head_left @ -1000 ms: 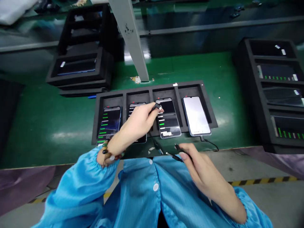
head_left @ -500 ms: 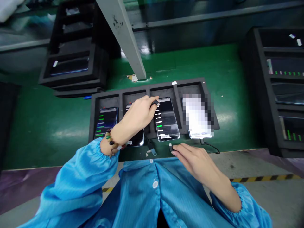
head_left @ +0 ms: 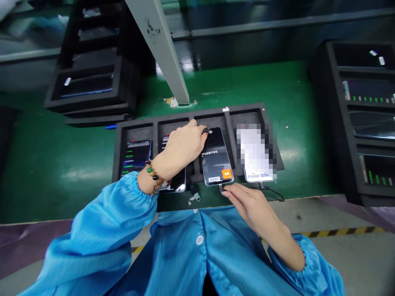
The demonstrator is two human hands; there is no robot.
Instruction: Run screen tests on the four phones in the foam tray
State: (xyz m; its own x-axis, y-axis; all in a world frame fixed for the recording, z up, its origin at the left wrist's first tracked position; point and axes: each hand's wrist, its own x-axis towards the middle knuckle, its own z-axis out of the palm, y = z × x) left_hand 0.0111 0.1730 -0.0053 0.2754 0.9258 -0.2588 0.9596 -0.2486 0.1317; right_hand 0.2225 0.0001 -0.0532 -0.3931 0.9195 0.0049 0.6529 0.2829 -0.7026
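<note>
Glossy smartphone (head_left: pixel 216 161) with a small dark plug (head_left: pixel 220 188) at its lower edge

The smartphone, a flat glass slab with rounded corners, lies in the third compartment from the left of a matt black foam tray (head_left: pixel 197 113). Its dark screen shows white lettering and an orange square. At its lower edge the right hand (head_left: pixel 249 201), nearly closed, pinches the small dark plug between thumb and fingers; whether that is fully seated cannot be told. The left hand (head_left: pixel 185 144), palm down and loosely curled, grips a black angled plug (head_left: pixel 206 130) with a shiny metal tip over the phone's upper part. Rounded beads (head_left: pixel 151 170) circle that wrist, beside a gathered, satiny blue sleeve (head_left: pixel 101 218). One compartment to the right lies a white-screened smartphone (head_left: pixel 257 152), partly pixelated. Beneath is a smooth green bench (head_left: pixel 296 144), with a squared grey metal post (head_left: pixel 163 49) behind the tray
</note>
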